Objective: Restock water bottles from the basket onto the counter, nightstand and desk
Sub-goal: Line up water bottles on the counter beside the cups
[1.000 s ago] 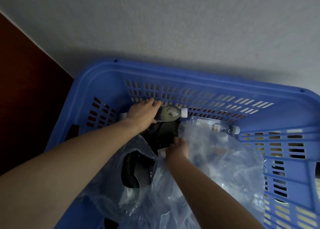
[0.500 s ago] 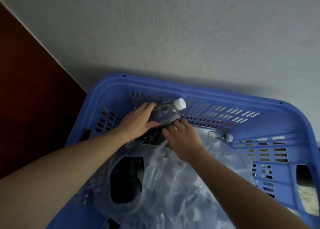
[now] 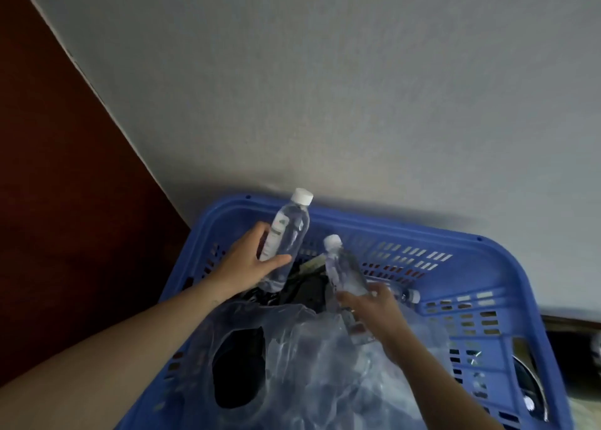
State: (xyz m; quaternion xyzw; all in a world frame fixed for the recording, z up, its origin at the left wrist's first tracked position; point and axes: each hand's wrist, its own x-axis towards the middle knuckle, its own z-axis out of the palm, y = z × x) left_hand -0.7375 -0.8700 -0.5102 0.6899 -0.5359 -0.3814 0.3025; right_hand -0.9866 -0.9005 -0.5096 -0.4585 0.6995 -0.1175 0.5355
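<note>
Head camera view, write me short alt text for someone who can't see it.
The left hand holds a water bottle above a blue basket, while the right hand grips a second bottle lower, just over crumpled clear plastic inside. A grey wall is behind the basket.

Indoor room, kind unclear: plain pale wall (image 3: 357,88), dark wood panel (image 3: 48,169), blue plastic basket (image 3: 406,228) against them.

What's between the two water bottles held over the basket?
Nothing solid: in the head view the left-hand bottle and right-hand bottle stand apart. Through the gap show only the blue basket wall's slots and dark items lying in it.
</note>
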